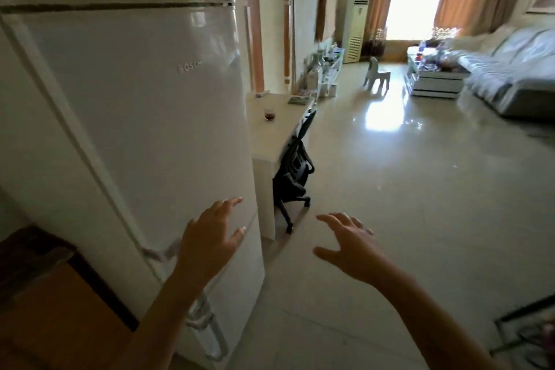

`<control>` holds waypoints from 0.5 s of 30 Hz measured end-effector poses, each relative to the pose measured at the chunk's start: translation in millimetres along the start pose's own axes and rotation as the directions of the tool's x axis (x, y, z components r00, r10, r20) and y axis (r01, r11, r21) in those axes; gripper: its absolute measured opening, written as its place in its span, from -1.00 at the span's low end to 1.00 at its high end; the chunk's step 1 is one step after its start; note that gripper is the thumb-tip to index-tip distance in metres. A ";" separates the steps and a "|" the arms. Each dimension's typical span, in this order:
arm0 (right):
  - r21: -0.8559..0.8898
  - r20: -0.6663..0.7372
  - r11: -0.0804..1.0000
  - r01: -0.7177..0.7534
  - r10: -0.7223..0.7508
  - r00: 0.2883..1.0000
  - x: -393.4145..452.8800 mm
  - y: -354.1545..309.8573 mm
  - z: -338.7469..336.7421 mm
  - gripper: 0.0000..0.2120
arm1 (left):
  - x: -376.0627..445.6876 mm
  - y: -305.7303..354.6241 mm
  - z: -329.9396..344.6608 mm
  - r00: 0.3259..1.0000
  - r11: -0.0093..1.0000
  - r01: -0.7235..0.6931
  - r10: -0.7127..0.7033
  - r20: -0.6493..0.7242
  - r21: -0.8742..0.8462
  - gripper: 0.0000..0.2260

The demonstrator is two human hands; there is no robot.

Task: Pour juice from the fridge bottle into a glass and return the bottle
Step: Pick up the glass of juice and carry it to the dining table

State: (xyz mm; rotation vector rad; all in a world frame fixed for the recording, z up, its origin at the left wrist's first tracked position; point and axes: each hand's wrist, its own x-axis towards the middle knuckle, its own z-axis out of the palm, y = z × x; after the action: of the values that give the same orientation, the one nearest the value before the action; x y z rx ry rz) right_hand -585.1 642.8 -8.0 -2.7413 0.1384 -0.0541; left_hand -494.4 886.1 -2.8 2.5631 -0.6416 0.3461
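Note:
A tall white fridge fills the left of the view, its door closed and its display reading 02. My left hand is spread with straight fingers against the lower part of the upper door, near the right edge. My right hand hovers open in the air to the right of the fridge, holding nothing. A small glass with dark juice in it stands on the beige desk just beyond the fridge. No bottle is in sight.
A black office chair is tucked at the desk's right side. Glossy tiled floor stretches ahead to a small stool, a coffee table and a grey sofa. A wooden cabinet sits at lower left.

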 end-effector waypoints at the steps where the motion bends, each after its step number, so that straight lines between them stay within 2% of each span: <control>1: 0.001 -0.016 1.000 -0.026 0.026 1.000 -9.9 11.1 -5.1 -0.34 | 2.8 9.6 9.3 0.999 1.000 -0.022 0.022 0.030 -0.004 -0.49; 8: 0.018 -0.158 0.990 -0.139 0.140 0.977 -39.8 92.3 -36.3 -0.32 | 32.2 81.0 74.4 0.989 0.993 -0.076 0.086 0.121 -0.086 -0.44; 15: 0.001 -0.183 0.990 -0.141 0.139 0.973 -21.4 198.7 -82.3 -0.31 | 86.6 152.7 142.0 0.988 0.996 -0.046 0.056 0.143 -0.074 -0.41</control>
State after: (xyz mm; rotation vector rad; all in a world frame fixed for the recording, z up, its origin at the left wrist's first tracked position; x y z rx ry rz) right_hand -628.8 431.0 -9.5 -2.7263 0.3842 -0.2669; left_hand -478.2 663.4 -36.0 2.5243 -0.7591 0.1521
